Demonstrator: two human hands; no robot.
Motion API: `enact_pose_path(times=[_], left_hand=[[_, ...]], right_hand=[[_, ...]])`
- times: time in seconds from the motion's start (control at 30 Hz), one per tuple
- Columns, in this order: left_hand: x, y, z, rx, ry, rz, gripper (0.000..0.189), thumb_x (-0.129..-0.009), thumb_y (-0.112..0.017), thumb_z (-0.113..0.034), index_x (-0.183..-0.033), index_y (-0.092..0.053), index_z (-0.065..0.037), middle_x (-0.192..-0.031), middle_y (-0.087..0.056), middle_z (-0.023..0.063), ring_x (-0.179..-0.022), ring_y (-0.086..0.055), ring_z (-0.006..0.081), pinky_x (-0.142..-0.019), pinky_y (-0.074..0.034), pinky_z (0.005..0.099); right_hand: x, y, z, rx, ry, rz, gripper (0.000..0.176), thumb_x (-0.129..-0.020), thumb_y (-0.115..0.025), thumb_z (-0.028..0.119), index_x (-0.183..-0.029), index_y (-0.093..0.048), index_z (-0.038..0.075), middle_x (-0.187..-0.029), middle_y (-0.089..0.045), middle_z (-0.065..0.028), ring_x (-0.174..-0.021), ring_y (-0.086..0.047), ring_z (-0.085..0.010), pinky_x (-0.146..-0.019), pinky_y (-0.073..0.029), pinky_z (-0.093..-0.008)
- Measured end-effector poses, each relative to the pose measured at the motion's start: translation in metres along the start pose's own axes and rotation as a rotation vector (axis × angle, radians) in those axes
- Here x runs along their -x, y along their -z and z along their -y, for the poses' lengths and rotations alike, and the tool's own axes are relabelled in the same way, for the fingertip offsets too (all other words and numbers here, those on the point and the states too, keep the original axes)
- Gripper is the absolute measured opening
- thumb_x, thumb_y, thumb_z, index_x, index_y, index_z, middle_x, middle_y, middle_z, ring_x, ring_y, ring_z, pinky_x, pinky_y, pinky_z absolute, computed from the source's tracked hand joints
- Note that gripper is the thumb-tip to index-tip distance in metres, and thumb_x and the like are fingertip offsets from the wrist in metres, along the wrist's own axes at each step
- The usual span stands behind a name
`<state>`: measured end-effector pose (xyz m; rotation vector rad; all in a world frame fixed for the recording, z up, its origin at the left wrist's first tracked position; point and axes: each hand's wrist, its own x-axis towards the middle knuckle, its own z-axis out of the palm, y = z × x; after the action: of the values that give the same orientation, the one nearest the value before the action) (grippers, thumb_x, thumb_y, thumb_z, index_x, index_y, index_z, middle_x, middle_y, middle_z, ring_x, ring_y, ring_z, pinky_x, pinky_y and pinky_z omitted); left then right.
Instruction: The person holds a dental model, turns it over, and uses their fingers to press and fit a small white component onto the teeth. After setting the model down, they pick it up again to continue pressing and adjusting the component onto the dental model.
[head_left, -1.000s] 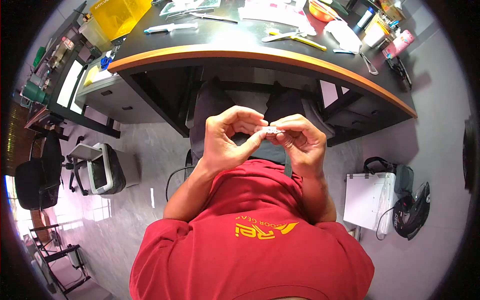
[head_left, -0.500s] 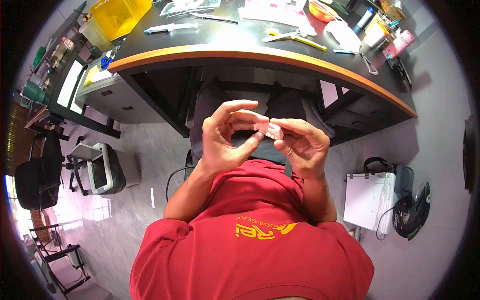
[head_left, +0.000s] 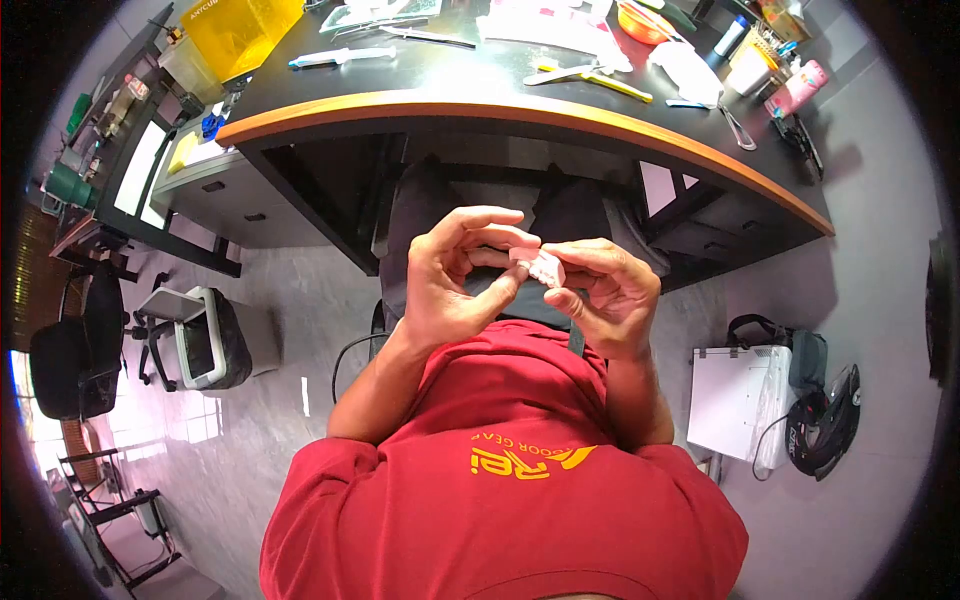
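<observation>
A small pink-and-white dental model point(head_left: 541, 267) is held up in front of my red shirt, below the level of the desk edge. My left hand point(head_left: 462, 278) pinches its left end between thumb and fingers, with the index finger raised above it. On the other end, the fingertips of my right hand point(head_left: 612, 292) grip the model from above, and the thumb lies close under it. Fingers cover both ends, so only the middle of the piece shows.
Ahead stands a black desk point(head_left: 440, 82) with a wooden edge. On it lie a syringe point(head_left: 342, 57), a yellow-handled tool point(head_left: 615, 84), a white cloth point(head_left: 688, 75) and an orange bowl point(head_left: 645, 22). A white case point(head_left: 738, 400) and a helmet point(head_left: 825, 425) rest on the floor at right.
The dental model has tilted between my fingers, so its lower side now looks different. Both hands keep nearly the same place and hold.
</observation>
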<state>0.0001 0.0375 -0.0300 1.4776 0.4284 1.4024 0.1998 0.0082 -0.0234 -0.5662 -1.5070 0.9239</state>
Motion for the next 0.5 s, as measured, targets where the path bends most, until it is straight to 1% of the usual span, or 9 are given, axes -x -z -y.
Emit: enact_pose_path(times=[0.07, 0.17, 0.27, 0.5], left_hand=[[-0.0002, 0.0001, 0.0000, -0.008, -0.006, 0.003, 0.052, -0.083, -0.069, 0.015, -0.132, -0.051, 0.007, -0.111, -0.071, 0.0220, -0.103, -0.072, 0.0226, -0.091, -0.059, 0.0320], [-0.0004, 0.0004, 0.0005, -0.015, -0.013, 0.004, 0.052, -0.083, -0.068, 0.015, -0.132, -0.052, 0.007, -0.111, -0.071, 0.0219, -0.104, -0.071, 0.0220, -0.092, -0.059, 0.0319], [-0.0001, 0.0004, 0.0001, -0.011, -0.009, 0.006, 0.053, -0.083, -0.068, 0.015, -0.132, -0.052, 0.007, -0.111, -0.070, 0.0219, -0.104, -0.071, 0.0218, -0.092, -0.058, 0.0320], [-0.0003, 0.0013, 0.0012, -0.027, -0.023, 0.012, 0.054, -0.083, -0.069, 0.015, -0.133, -0.051, 0.006, -0.112, -0.070, 0.0220, -0.105, -0.071, 0.0223, -0.092, -0.058, 0.0323]], right_hand=[[-0.0004, 0.0003, 0.0009, 0.010, -0.002, 0.005, 0.039, -0.082, -0.079, -0.007, -0.120, -0.066, -0.006, -0.114, -0.068, -0.0175, -0.105, -0.070, -0.0219, -0.092, -0.061, -0.0332], [0.0012, 0.0023, -0.0002, 0.022, 0.004, 0.028, 0.040, -0.084, -0.079, -0.005, -0.121, -0.064, -0.008, -0.117, -0.066, -0.0206, -0.107, -0.069, -0.0238, -0.091, -0.060, -0.0338], [-0.0008, 0.0005, 0.0007, 0.010, 0.013, 0.013, 0.038, -0.082, -0.079, -0.008, -0.119, -0.067, -0.006, -0.113, -0.068, -0.0175, -0.105, -0.070, -0.0215, -0.092, -0.061, -0.0332], [-0.0002, 0.0001, 0.0006, 0.018, 0.011, 0.005, 0.039, -0.082, -0.079, -0.008, -0.119, -0.066, -0.006, -0.114, -0.067, -0.0177, -0.105, -0.070, -0.0218, -0.091, -0.061, -0.0333]])
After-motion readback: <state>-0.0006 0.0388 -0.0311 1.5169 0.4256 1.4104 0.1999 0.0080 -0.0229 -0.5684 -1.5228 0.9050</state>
